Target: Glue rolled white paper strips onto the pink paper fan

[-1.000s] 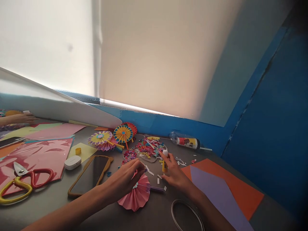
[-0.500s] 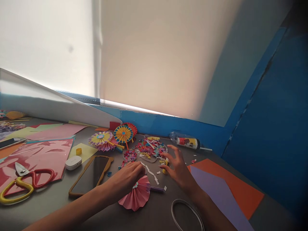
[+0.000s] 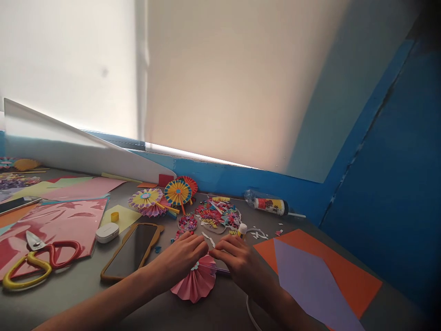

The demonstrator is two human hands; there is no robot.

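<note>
On the desk before me lies a round pleated pink paper fan (image 3: 194, 286) with a small pale flower at its centre. My left hand (image 3: 184, 253) is over its upper edge, the fingers curled and the thumb pressed in. Close beside it, my right hand (image 3: 236, 257) has its fingertips bent together, nearly meeting the left ones. What either pinches, if anything, is too small or hidden. Part of a purple stick (image 3: 223, 271) shows between the fan and my right hand. Behind the hands are a white paper strip (image 3: 208, 239) and a white-topped glue stick (image 3: 242, 229).
Finished paper fans (image 3: 178, 192) and a pile of paper scraps (image 3: 218, 214) are at the back. Left are a phone (image 3: 129, 253), an earbud case (image 3: 107, 232) and scissors (image 3: 37, 257). Right lie orange (image 3: 358, 289) and purple sheets (image 3: 306, 276) and a glue bottle (image 3: 270, 205).
My right hand has moved left and down to the left hand, its spread fingers now bent together. The left hand has barely moved over the fan.
</note>
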